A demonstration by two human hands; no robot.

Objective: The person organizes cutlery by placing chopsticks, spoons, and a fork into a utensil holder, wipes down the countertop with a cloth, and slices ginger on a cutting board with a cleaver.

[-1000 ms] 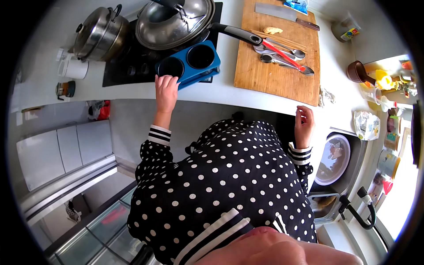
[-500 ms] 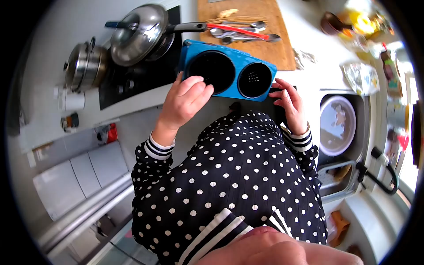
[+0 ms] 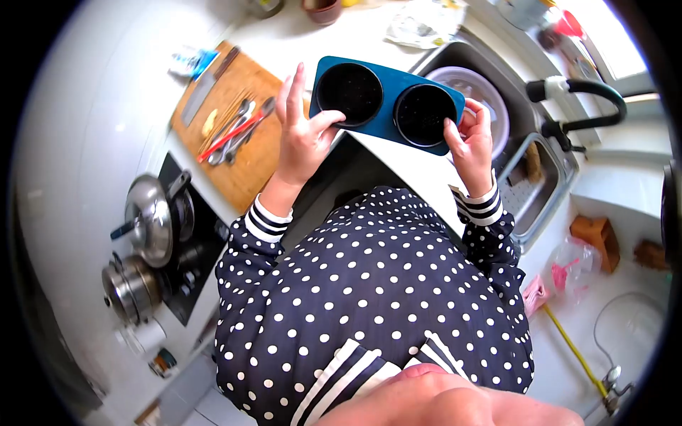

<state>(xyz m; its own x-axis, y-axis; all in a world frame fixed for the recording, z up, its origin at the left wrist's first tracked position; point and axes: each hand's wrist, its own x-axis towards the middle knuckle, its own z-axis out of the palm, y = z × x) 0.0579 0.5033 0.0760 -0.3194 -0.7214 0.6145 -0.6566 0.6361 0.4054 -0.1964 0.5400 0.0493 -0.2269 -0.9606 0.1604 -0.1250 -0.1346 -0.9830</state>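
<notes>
A blue utensil holder (image 3: 388, 79) with two round black cups, small holes showing in their bottoms, is held up in front of me. At its left end my left hand (image 3: 301, 142) has the thumb on the rim of the left cup (image 3: 349, 94), its other fingers pointing up beside the edge. My right hand (image 3: 473, 145) grips the right end, thumb at the lip of the right cup (image 3: 424, 113) and fingers curled round the side, partly hidden. Both cups look empty of utensils.
On the cutting board (image 3: 249, 177) lie a knife (image 3: 206, 92), spoons and a red-handled utensil. A lidded pan (image 3: 149, 220) and a steel pot (image 3: 131, 287) are at the stove, left. The sink on the right has a round basin (image 3: 500, 117) and a black faucet (image 3: 597, 89).
I have turned right, away from the stove toward the sink, carrying the holder along. My right hand, earlier loosely beside the right end, now grips it; the left fingers have straightened upward.
</notes>
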